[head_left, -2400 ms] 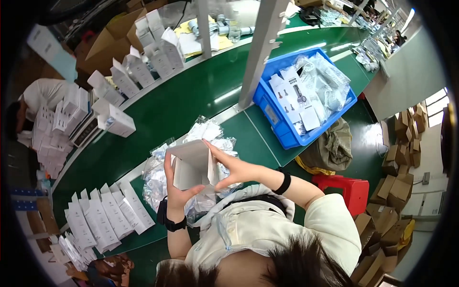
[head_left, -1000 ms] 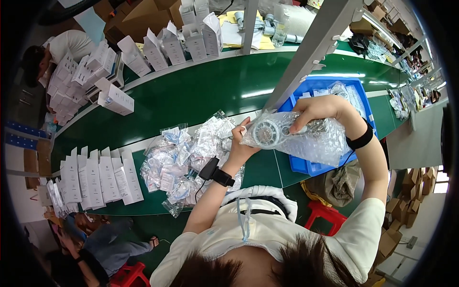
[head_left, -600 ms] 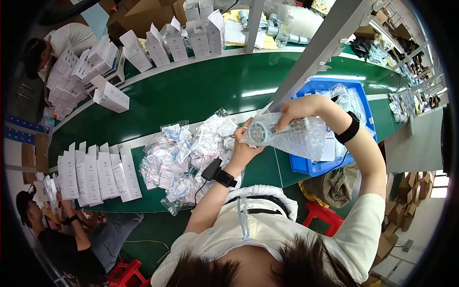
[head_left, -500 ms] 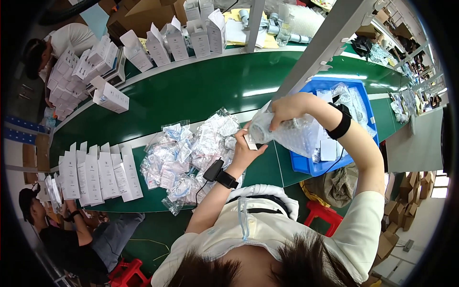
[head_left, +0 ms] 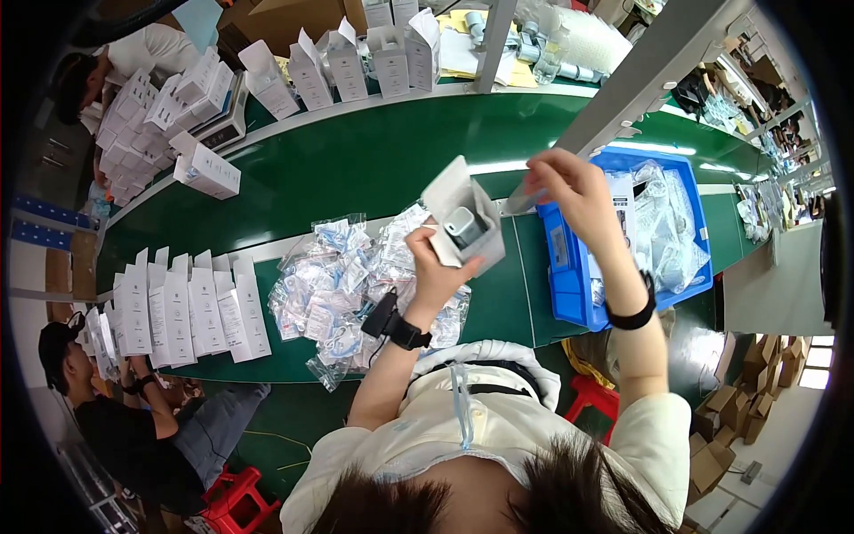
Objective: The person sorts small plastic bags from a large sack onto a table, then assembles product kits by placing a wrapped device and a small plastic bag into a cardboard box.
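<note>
Gripping the white box (head_left: 486,253) mid-frame, the curled left hand (head_left: 439,269) holds its open top up, likely so the grey thing (head_left: 460,222) inside won't fall out, while the half-open right hand (head_left: 576,191), seemingly empty, hangs near the blue bin (head_left: 570,290).

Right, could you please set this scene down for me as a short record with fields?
Left hand: gripping an open white box
Box contents: an item with a pale end, partly visible
Right hand: raised in front of the metal post, fingers loosely curled, no object visible in it
Work surface: green
Left of the box: a pile of clear packets, then a row of white cartons
Right of the box: a blue bin holding plastic-wrapped items
</note>
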Tool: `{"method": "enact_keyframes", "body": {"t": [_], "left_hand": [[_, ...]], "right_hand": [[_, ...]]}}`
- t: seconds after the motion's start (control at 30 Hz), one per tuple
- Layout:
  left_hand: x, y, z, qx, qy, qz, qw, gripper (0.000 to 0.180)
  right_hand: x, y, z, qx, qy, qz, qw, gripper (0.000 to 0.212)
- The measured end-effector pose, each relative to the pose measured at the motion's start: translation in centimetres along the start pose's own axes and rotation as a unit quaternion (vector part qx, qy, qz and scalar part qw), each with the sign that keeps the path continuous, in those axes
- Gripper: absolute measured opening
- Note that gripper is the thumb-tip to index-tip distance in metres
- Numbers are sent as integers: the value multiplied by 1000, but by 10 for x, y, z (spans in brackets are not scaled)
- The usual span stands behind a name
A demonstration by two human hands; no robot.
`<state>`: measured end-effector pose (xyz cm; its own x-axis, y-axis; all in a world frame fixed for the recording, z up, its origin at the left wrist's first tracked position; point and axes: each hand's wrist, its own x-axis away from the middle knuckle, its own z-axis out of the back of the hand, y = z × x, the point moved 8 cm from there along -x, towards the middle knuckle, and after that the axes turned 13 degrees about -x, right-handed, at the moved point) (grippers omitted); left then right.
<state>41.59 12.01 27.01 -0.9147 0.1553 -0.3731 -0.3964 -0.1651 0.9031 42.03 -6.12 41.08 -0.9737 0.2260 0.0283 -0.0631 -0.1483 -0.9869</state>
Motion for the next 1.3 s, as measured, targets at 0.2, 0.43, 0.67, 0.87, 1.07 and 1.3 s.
{"method": "enact_keyframes", "body": {"t": [0.2, 0.43, 0.67, 0.87, 1.07, 1.3], "left_hand": [[-29, 38, 96, -151, 58, -11, 987, 75], [-33, 26, 84, -39, 8, -17, 999, 72], [-25, 27, -29, 51, -167, -58, 983, 61], [-3, 28, -75, -85, -250, -39, 964, 20], [-9, 29, -78, -128, -228, 36, 964, 6], [-19, 16, -75, -155, -193, 98, 964, 8]], "right_hand": [[-8, 160, -101, 351, -26, 144, 925, 40], [-10, 189, -102, 348, -33, 168, 922, 40], [80, 86, 49, -86, 297, 110, 945, 47], [107, 77, 79, -131, 305, 147, 932, 51], [124, 73, 54, 34, 290, 263, 920, 38], [97, 79, -5, 261, 113, 321, 903, 28]]}}
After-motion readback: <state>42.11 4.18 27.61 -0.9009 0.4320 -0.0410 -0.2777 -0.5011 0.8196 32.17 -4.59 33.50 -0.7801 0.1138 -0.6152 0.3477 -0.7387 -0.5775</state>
